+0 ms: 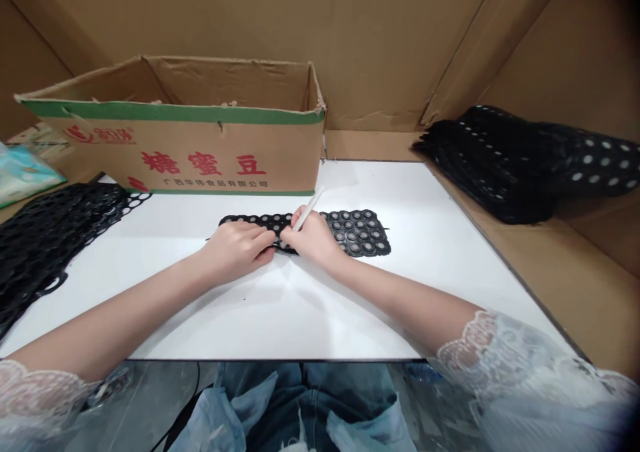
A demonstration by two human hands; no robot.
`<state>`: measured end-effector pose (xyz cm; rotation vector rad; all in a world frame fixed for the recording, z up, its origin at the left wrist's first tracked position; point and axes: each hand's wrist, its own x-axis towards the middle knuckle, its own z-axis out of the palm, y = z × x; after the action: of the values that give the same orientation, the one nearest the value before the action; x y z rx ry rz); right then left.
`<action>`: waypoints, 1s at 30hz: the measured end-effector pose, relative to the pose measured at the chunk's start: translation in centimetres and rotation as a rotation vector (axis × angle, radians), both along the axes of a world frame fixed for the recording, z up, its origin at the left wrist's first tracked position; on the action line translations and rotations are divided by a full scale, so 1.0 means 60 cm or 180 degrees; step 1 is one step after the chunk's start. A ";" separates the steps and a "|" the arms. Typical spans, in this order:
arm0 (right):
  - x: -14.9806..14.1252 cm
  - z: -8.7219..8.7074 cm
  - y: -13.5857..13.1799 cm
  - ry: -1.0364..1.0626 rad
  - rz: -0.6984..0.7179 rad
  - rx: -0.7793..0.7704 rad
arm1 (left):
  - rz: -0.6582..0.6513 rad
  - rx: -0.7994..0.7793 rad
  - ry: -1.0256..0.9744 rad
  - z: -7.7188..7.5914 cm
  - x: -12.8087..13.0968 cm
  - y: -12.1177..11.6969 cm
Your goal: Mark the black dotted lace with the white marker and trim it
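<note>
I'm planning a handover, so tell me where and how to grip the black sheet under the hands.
I'd pinch the sheet by its right short edge, from the right: that end shows uncovered and looks flat, while the left hand and right hand cover parts farther left.

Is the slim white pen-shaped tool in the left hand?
No, the white tool is in the right hand, while the left hand touches the black rectangular sheet with gray discs.
</note>
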<state>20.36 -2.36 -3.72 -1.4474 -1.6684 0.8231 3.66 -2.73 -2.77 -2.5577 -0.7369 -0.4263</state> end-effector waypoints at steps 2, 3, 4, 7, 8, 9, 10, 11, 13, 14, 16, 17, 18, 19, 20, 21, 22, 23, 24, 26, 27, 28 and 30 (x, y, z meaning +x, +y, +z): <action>-0.001 -0.002 0.000 -0.0122 0.0013 0.0066 | 0.0060 0.0100 -0.0138 -0.005 0.003 -0.003; -0.001 -0.003 -0.001 -0.0157 0.0030 0.0092 | 0.0102 0.0144 -0.0203 -0.007 0.004 -0.004; -0.001 -0.003 -0.001 -0.0177 0.0052 0.0109 | 0.0147 0.0183 -0.0256 -0.009 0.006 -0.005; -0.001 -0.003 -0.002 -0.0205 0.0113 0.0125 | 0.0296 0.0284 -0.0374 -0.015 0.011 -0.007; -0.001 -0.003 -0.003 -0.0205 0.0130 0.0123 | 0.0361 0.0319 -0.0441 -0.017 0.012 -0.007; -0.001 -0.002 -0.004 -0.0200 0.0144 0.0123 | 0.0432 0.0347 -0.0517 -0.019 0.013 -0.006; -0.001 -0.001 -0.004 -0.0194 0.0150 0.0121 | 0.0503 0.0368 -0.0593 -0.021 0.014 -0.006; -0.001 -0.001 -0.004 -0.0187 0.0151 0.0112 | 0.0552 0.0368 -0.0643 -0.023 0.014 -0.005; 0.000 -0.001 -0.003 -0.0114 0.0168 0.0078 | 0.0545 0.0304 -0.0600 -0.024 0.012 -0.003; 0.003 -0.001 -0.002 -0.0017 0.0190 0.0049 | 0.0494 0.0242 -0.0520 -0.024 0.010 -0.001; 0.011 0.000 0.000 0.0321 0.0232 -0.0067 | 0.0385 0.0068 -0.0327 -0.019 0.004 0.001; 0.016 0.001 0.001 0.0503 0.0200 -0.0115 | 0.0324 -0.0029 -0.0213 -0.014 0.001 0.002; 0.022 0.002 0.002 0.0631 0.0130 -0.0142 | 0.0257 -0.0127 -0.0097 -0.009 -0.002 0.004; 0.029 0.003 0.002 0.0676 0.0057 -0.0146 | 0.0187 -0.0224 0.0016 -0.003 -0.005 0.005; 0.035 0.005 0.002 0.0636 0.0015 -0.0128 | 0.0115 -0.0317 0.0113 0.003 -0.007 0.006; 0.040 0.006 0.001 0.0530 0.0018 -0.0101 | 0.0042 -0.0408 0.0199 0.008 -0.009 0.007; 0.044 0.007 0.000 0.0402 0.0064 -0.0079 | -0.0016 -0.0483 0.0261 0.013 -0.009 0.008; 0.047 0.008 0.000 0.0289 0.0127 -0.0075 | -0.0045 -0.0523 0.0289 0.016 -0.008 0.007; 0.048 0.009 -0.001 0.0213 0.0174 -0.0078 | -0.0061 -0.0524 0.0310 0.018 -0.007 0.007; 0.047 0.008 -0.002 0.0141 0.0155 -0.0056 | -0.0070 -0.0411 0.0376 0.017 -0.002 0.004; 0.045 0.007 -0.002 0.0125 0.0122 -0.0033 | -0.0062 -0.0316 0.0402 0.014 0.002 0.002; 0.044 0.006 -0.002 0.0110 0.0094 -0.0010 | -0.0054 -0.0224 0.0425 0.011 0.005 0.000; 0.040 0.005 -0.002 0.0086 0.0036 0.0022 | -0.0057 -0.0085 0.0469 0.005 0.012 -0.003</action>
<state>22.79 -2.51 -3.41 -1.4173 -1.6590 0.8388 4.35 -2.90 -2.49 -2.5894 -0.6709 -0.2319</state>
